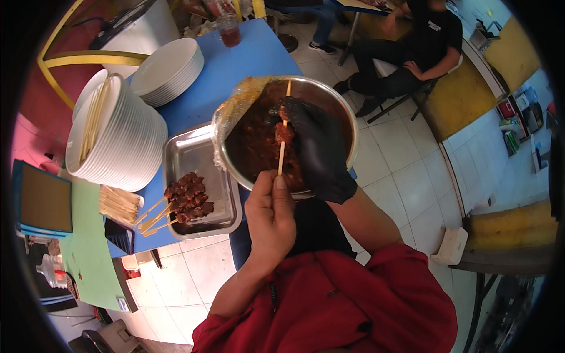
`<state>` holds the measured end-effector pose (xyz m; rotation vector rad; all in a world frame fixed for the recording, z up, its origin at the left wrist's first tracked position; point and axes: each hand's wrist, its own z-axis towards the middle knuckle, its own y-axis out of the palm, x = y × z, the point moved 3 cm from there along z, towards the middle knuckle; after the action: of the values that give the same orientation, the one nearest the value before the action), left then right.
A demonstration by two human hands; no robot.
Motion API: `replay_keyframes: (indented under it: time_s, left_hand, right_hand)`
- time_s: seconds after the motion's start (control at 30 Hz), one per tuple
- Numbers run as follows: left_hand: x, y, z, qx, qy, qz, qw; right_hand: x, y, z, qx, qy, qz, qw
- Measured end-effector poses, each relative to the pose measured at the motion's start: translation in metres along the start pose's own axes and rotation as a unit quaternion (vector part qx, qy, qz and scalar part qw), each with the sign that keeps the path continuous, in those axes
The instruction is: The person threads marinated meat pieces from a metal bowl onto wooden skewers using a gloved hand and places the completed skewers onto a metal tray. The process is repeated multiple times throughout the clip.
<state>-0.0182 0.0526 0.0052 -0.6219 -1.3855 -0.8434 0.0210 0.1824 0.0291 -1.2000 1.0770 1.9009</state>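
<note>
My bare left hand (271, 212) pinches the lower end of a wooden skewer (281, 156) between thumb and fingers. In a black glove, my right hand (320, 148) grips a piece of marinated meat (283, 132) on that skewer. Both are above a steel bowl (352, 132) of dark red marinated meat (251, 132). Crumpled plastic wrap (240, 101) clings to the bowl's left rim. Left of the bowl, a metal tray (220, 176) holds several loaded meat skewers (190, 198), their bare ends sticking out over its edge.
A blue table (260, 48) carries a tall stack of white plates (128, 137) with skewers on top, a second plate stack (170, 73), a bundle of bare skewers (119, 204), a phone (119, 236) and a cup of red drink (228, 31). A seated person (410, 57) is at the upper right.
</note>
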Motion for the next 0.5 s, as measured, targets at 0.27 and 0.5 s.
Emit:
replay_keyframes:
  time_s: [0.27, 0.5]
  left_hand:
    - [-0.002, 0.011, -0.003, 0.009, -0.011, 0.003, 1.0]
    - [-0.004, 0.012, -0.003, 0.017, 0.003, 0.046, 0.999]
  right_hand:
    - [0.0, 0.003, -0.005, 0.041, 0.002, -0.014, 0.999]
    - [0.001, 0.004, -0.011, 0.061, -0.035, -0.028, 0.997]
